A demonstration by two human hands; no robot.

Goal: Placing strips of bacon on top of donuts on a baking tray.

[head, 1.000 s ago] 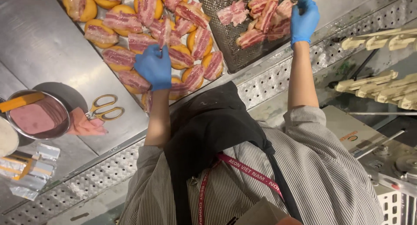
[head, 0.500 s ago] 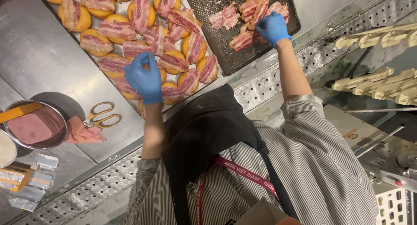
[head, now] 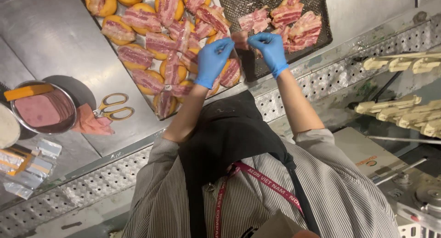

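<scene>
1. Both hands have come together since the earlier frames: my right hand [head: 272, 52] has drawn back from the far mesh tray, and my left hand [head: 213, 60] has lifted off the buns to meet it.
2. Nearest me, a perforated steel ledge [head: 92, 183] runs along the counter's edge; my forearms cross above it with room to spare.
3. At near left lie foil-wrapped packets [head: 27, 167], a metal bowl [head: 43, 110] of sliced ham, a pink cloth and yellow-handled scissors [head: 112, 109], all well apart from my hands.
4. My two gloved hands pinch one bacon strip [head: 240, 39] between them, fingers narrowed on its ends, over the seam between the two trays.
5. Left of that seam sits the tray of buns [head: 151, 50], most already draped with bacon; the buns are packed touching, so open room is scarce.
6. Farther right, the dark mesh tray [head: 275, 1] holds the remaining bacon, bare at its left half.
7. I judge the risk is the strip tearing or slipping from greasy gloves and dropping into the gap between the trays, or my wrist brushing bacon off neighbouring buns.
</scene>
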